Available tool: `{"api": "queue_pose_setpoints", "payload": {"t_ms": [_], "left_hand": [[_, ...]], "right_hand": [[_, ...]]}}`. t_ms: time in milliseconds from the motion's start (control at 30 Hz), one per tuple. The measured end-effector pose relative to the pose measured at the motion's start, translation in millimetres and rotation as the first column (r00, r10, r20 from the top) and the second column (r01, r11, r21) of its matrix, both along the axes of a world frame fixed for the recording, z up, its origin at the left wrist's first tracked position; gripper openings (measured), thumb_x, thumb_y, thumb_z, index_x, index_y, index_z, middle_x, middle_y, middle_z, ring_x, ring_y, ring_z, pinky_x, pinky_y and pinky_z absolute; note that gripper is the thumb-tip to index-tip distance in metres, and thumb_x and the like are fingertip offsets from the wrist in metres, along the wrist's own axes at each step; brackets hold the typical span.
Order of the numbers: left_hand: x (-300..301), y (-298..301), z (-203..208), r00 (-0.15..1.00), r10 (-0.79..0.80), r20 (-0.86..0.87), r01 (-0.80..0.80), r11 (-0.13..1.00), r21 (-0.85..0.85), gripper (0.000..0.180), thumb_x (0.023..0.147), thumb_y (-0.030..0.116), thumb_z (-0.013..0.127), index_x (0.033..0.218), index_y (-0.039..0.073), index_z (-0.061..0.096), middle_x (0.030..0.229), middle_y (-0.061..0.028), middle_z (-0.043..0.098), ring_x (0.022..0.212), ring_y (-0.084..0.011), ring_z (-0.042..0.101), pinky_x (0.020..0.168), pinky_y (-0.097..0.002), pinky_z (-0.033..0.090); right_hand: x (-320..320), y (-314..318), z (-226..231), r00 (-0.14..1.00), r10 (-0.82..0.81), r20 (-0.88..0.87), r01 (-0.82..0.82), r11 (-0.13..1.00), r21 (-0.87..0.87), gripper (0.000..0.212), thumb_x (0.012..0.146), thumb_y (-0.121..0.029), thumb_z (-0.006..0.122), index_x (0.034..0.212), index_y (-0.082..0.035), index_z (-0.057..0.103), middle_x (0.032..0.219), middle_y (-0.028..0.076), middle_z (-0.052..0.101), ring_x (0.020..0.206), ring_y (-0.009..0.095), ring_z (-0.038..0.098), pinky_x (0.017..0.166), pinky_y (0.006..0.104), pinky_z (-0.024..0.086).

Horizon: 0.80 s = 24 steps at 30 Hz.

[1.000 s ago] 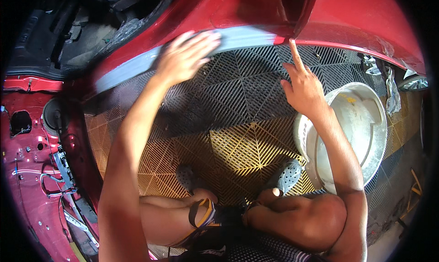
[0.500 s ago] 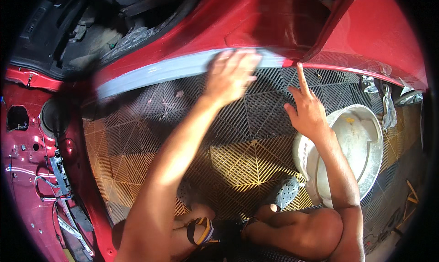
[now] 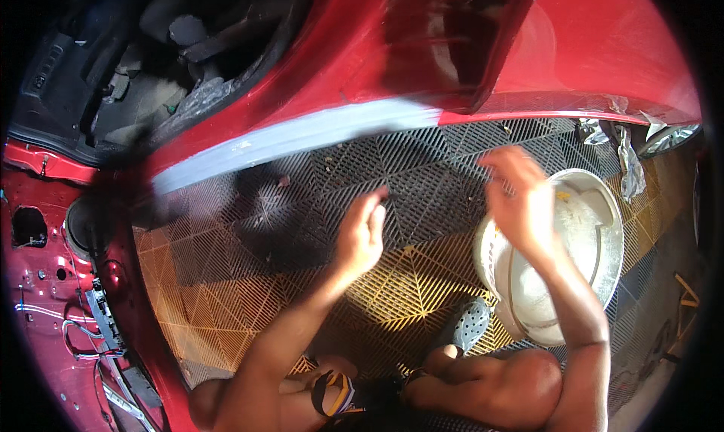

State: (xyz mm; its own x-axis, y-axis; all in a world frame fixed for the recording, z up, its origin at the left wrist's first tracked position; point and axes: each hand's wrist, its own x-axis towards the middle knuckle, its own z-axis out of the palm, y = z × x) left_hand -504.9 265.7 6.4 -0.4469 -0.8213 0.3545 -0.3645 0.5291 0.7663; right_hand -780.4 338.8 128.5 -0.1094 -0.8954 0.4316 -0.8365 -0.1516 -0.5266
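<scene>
Mid-frame, left hand [image 3: 357, 240] and right hand [image 3: 522, 198] both off the strip [image 3: 302, 133]

At the lower edge, the right knee [image 3: 532, 383] is bent, with a grey shoe [image 3: 473, 325] up and left of it. Near the middle, the left hand hangs over the mat [image 3: 411, 285], its fingers curled in close to the thumb. A dark spot shows at their tips; whether it is something held or only the mat behind, I cannot tell. Right of centre, the right hand is blurred, its fingers loosely bent with a gap before the thumb, and nothing shows in them. It covers part of the pale tub [image 3: 603, 236].

Half a second ago the left hand was blurred over the strip and the right forefinger reached the panel edge just beyond the strip's right end. Now both are lower in the frame and apart from it. I judge the handwork on the strip to be broken off at this instant, which leaves its whole length in view.

Farther up, the strip runs matt grey from left of centre to upper middle, along the lower edge of the red car [image 3: 588, 47]. Foil scraps [image 3: 630, 168] hang at the right; the dark cabin [image 3: 158, 100] fills the upper left.
</scene>
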Motion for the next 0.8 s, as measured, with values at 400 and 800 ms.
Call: {"api": "queue_pose_setpoints", "payload": {"t_ms": [400,800], "left_hand": [[-10,44,-53,0.678,0.504,-0.536,0.562,0.115,0.819,0.034,0.108,0.032,0.052,0.123,0.005,0.065,0.125,-0.0140,0.071,0.107,-0.0274,0.070,0.088,-0.0473,0.062],[-112,31,67,0.188,0.680,-0.709,0.902,0.167,0.399,0.031,0.104,0.033,0.056,0.118,0.008,0.066,0.120,-0.0084,0.070,0.116,-0.0241,0.063,0.105,-0.0451,0.048]], "right_hand": [[-92,171,-254,-0.022,-0.838,0.545,-0.287,0.527,0.800,0.034,0.101,-0.037,0.057,0.107,-0.007,0.071,0.092,0.009,0.070,0.075,0.023,0.066,0.070,0.0425,0.058],[17,-3,73,0.259,-0.300,0.918,-0.505,0.769,0.393,0.038,0.106,-0.028,0.053,0.127,0.001,0.066,0.117,0.016,0.071,0.108,0.026,0.068,0.098,0.0426,0.053]]}}
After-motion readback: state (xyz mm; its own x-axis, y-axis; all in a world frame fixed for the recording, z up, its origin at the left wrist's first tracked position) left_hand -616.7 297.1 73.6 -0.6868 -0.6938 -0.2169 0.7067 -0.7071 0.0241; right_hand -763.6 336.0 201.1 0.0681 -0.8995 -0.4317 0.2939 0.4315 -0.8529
